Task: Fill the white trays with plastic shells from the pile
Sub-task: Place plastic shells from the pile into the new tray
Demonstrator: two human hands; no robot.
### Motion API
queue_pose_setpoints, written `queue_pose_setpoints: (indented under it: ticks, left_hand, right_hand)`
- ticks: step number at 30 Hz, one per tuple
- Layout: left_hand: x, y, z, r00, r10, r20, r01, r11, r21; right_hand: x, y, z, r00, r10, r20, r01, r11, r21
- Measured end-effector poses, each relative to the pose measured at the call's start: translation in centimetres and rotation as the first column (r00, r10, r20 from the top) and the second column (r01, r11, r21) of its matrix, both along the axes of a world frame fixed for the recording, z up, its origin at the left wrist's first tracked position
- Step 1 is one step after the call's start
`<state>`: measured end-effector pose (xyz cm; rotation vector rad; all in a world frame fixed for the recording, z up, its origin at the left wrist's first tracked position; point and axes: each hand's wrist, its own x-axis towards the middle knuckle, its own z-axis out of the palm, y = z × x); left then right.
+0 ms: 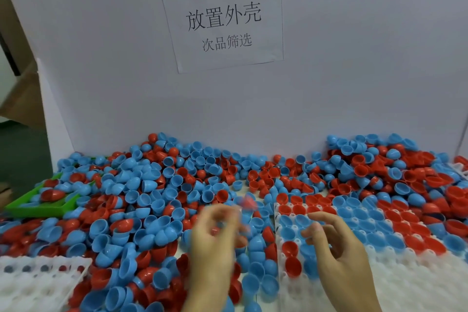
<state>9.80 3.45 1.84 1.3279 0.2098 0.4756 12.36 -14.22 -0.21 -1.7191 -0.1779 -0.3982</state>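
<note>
The bench is almost hidden under a pile of blue and red plastic shells. A white tray lies at the right, partly filled with shells, and another white tray sits at the near left. A green tray lies at the left edge, half buried in shells.

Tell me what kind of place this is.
Probably a factory packing or sorting station. A printed paper sign hangs on a white partition, a big pile of red and blue plastic shells covers the bench, and a white tray is partly filled.
</note>
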Motion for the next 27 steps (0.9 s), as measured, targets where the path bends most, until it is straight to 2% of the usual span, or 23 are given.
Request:
queue_pose_setpoints:
  ticks: [1,2,3,6,8,9,10,12,16,19,21,24,26,27]
  left_hand:
    - [0.3,1.3,0.4,0.997,0.039,0.072,-0.021,0.972,-0.233]
    - [0.4,2.6,0.9,0.991,0.031,0.129,0.021,0.923,-0.385]
    - [0.3,3.2,1.2,0.990,-0.008,0.140,0.069,0.895,-0.440]
    - [0.3,2.0,0.1,0.991,-0.130,0.010,0.128,0.951,-0.282]
    - [0.3,0.5,-0.9,0.988,-0.130,-0.083,0.131,0.991,0.010]
    - [0.3,-0.1,-1.2,0.982,-0.137,-0.126,0.159,0.970,0.185]
    - [0.3,-0.4,-1.5,0.976,-0.146,-0.159,0.194,0.920,0.341]
    - [0.6,-0.5,-1.7,0.969,-0.148,-0.199,0.234,0.815,0.530]
    - [2.3,-0.3,-1.3,0.968,-0.054,-0.246,0.220,0.657,0.721]
    - [4.9,0.9,-0.1,0.954,0.016,-0.300,0.260,0.456,0.851]
    - [6.6,1.8,0.6,0.894,0.037,-0.447,0.416,0.303,0.857]
    - [8.9,3.0,1.3,0.674,0.106,-0.731,0.735,-0.004,0.678]
    - [10.0,3.3,1.9,0.550,0.171,-0.817,0.834,-0.151,0.530]
    - [10.5,3.3,2.1,0.524,0.200,-0.828,0.849,-0.194,0.491]
  right_hand:
    - [0.0,0.0,0.0,1.000,-0.007,-0.001,0.007,1.000,-0.001]
    - [0.1,-0.1,0.0,1.000,-0.011,-0.003,0.011,1.000,-0.001]
    - [0.1,-0.1,0.0,1.000,-0.013,-0.004,0.013,1.000,-0.001]
    - [0.2,-0.1,-0.1,1.000,-0.005,-0.012,0.005,1.000,-0.021]
    - [0.2,-0.3,-0.2,1.000,0.007,-0.026,-0.008,0.999,-0.038]
    - [0.3,-0.4,-0.2,0.999,0.011,-0.035,-0.013,0.999,-0.046]
    - [0.3,-0.5,-0.3,0.999,0.015,-0.042,-0.017,0.998,-0.053]
    - [0.4,-0.5,-0.4,0.998,0.020,-0.054,-0.024,0.998,-0.066]
    - [0.6,-0.6,-0.6,0.997,0.030,-0.074,-0.034,0.998,-0.050]
    - [0.7,-0.7,-0.8,0.995,0.043,-0.090,-0.045,0.999,-0.025]
    - [0.8,-0.8,-0.6,0.995,0.047,-0.090,-0.048,0.999,-0.012]
    - [0.9,-1.0,-0.4,0.996,0.051,-0.077,-0.051,0.999,0.001]
    - [1.0,-1.0,-0.4,0.995,0.060,-0.076,-0.060,0.998,0.011]
    - [1.0,-1.1,-0.4,0.995,0.065,-0.077,-0.064,0.998,0.017]
